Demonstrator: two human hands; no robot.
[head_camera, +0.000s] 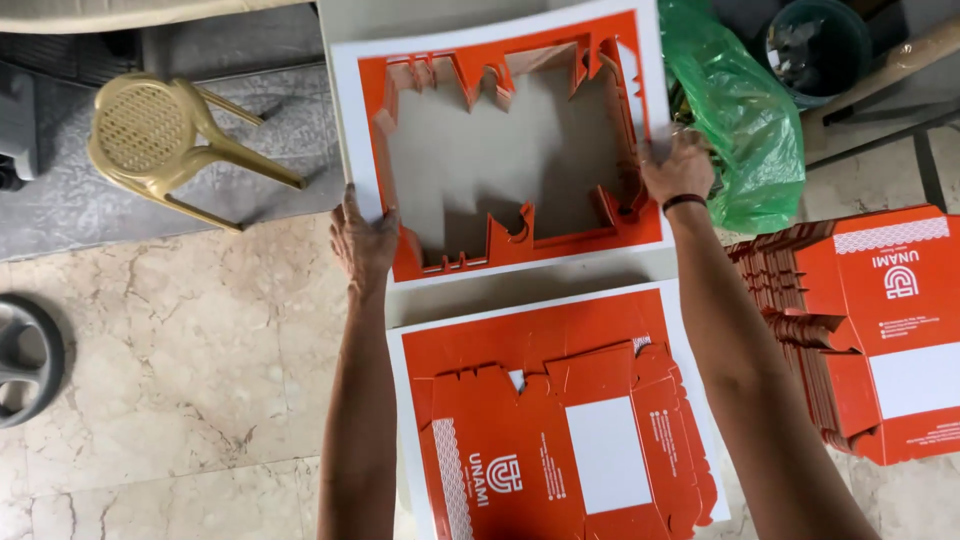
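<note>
Both hands grasp a punched-out orange cardboard frame (520, 250), the left hand (362, 240) pinching its left edge, the right hand (677, 168) gripping its right edge beside a green plastic bag (745, 120).

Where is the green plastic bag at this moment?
In the head view, the green plastic bag lies at the upper right, just beside the right hand and the orange cardboard frame, above the stack of orange flat boxes.
</note>
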